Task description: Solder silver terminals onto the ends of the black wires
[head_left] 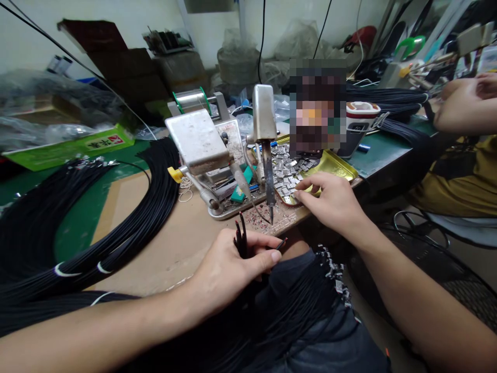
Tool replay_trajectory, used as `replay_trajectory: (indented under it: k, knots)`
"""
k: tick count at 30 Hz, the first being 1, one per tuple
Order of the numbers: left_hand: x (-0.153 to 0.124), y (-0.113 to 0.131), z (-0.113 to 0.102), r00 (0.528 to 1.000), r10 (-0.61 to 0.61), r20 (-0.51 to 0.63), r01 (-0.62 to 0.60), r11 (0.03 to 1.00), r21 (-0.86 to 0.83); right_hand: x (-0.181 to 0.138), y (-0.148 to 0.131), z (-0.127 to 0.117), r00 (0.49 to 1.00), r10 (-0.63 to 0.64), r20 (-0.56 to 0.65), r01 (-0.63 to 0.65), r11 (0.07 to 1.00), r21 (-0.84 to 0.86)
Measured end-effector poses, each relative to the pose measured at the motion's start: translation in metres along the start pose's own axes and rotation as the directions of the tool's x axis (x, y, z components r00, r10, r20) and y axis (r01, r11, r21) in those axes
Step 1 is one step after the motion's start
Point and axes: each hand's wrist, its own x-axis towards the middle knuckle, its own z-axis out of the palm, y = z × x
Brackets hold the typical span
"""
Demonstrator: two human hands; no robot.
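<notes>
My left hand (248, 256) is closed round several black cables (241, 235). One cable, its stripped end showing red, sticks out between the thumb and index finger. At the golden tray (339, 165), my right hand (332, 199) pinches at the near edge of a heap of small metal connectors (289, 171), with one connector at its fingertips. Between the hands a soldering iron (268, 176) hangs tip down from a metal stand (200, 142). Across my lap lies a bundle of cables with metal connectors (337, 285) on their ends.
Large coils of black cable (155, 202) lie on the left of the bench, by a green box (70, 147). A solder wire spool (192, 101) sits behind the stand. At right are a dark container (355, 129) and a co-worker's arm (466, 106).
</notes>
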Motion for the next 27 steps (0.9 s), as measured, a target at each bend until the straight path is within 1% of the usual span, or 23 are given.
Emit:
replay_trajectory:
  k: [2, 4, 6, 9, 12, 15, 17, 19, 21, 22, 25, 27]
  knots:
    - [0.0, 0.001, 0.0, 1.0, -0.001, -0.001, 0.001, 1.0, 0.011, 0.003, -0.005, 0.002, 0.996, 0.077, 0.037, -0.075, 0.996, -0.049]
    - [0.001, 0.0, -0.001, 1.0, 0.007, 0.001, -0.007, 1.0, 0.018, 0.004, -0.007, 0.005, 0.991, 0.129, 0.047, -0.126, 0.99, -0.065]
    - [0.002, -0.001, -0.001, 1.0, 0.019, 0.004, -0.019, 1.0, 0.021, 0.005, -0.006, 0.007, 0.988, 0.151, 0.029, -0.15, 0.988, -0.039]
    - [0.002, -0.002, -0.001, 1.0, 0.027, 0.007, -0.027, 0.999, 0.022, 0.004, -0.001, 0.01, 0.985, 0.173, 0.013, -0.174, 0.983, 0.051]
    - [0.003, -0.003, -0.002, 0.999, 0.032, 0.002, -0.032, 0.999, 0.012, 0.003, 0.004, 0.009, 0.99, 0.142, 0.014, -0.143, 0.982, 0.126]
    - [0.003, -0.005, -0.003, 0.999, 0.04, -0.001, -0.04, 0.999, -0.025, 0.002, 0.006, 0.002, 0.995, 0.093, -0.038, -0.086, 0.984, 0.158]
    - [0.004, -0.007, -0.004, 0.998, 0.059, -0.008, -0.06, 0.997, -0.05, -0.001, 0.006, -0.003, 0.991, 0.096, -0.091, -0.077, 0.978, 0.194]
    - [0.005, -0.008, -0.005, 0.996, 0.083, -0.017, -0.084, 0.994, -0.066, -0.006, 0.004, -0.009, 0.983, 0.125, -0.131, -0.087, 0.96, 0.267]
    - [0.005, -0.009, -0.006, 0.995, 0.096, -0.021, -0.097, 0.992, -0.081, -0.014, -0.001, -0.013, 0.977, 0.176, -0.124, -0.11, 0.903, 0.415]
    - [0.005, -0.009, -0.006, 0.995, 0.099, -0.024, -0.101, 0.991, -0.09, -0.018, -0.005, -0.014, 0.975, 0.201, -0.094, -0.126, 0.851, 0.51]
    - [0.006, -0.008, -0.006, 0.992, 0.114, -0.057, -0.12, 0.986, -0.112, -0.031, -0.02, -0.012, 0.971, 0.23, 0.066, -0.199, 0.622, 0.757]
    - [0.007, -0.008, -0.006, 0.987, 0.128, -0.093, -0.139, 0.983, -0.12, -0.038, -0.032, -0.006, 0.958, 0.218, 0.187, -0.273, 0.492, 0.827]
